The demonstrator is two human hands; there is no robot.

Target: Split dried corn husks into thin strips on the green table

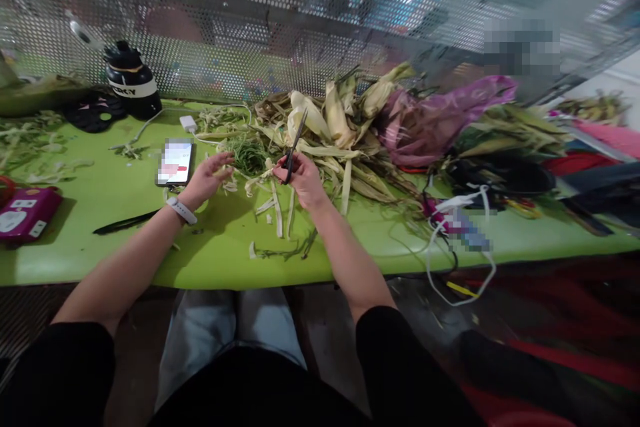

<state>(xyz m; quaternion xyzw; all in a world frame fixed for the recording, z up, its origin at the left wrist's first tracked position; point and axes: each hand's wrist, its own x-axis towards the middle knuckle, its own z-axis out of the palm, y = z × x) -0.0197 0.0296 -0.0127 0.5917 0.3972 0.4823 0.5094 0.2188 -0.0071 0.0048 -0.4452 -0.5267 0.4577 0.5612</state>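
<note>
My right hand (306, 181) is closed around the dark handles of a pair of scissors (295, 140), whose blades point up and away from me. Pale husk strips (265, 180) lie right beside its fingertips; whether they touch cannot be made out. My left hand (207, 177), with a white watch at the wrist, hovers over the table with fingers stretched and somewhat apart. Between the hands sits a tangled coil of thin green strands (249, 155), close to the left fingertips. Behind it spreads a large heap of dried corn husks (340, 113).
On the green table (215, 260) lie a phone (175, 161), a purple box (30, 212) and a long dark strip (125, 220). A black bottle (131, 83) stands at the back left. To the right are a pink plastic bag (425, 120) and a white cable (487, 273) hanging over the edge.
</note>
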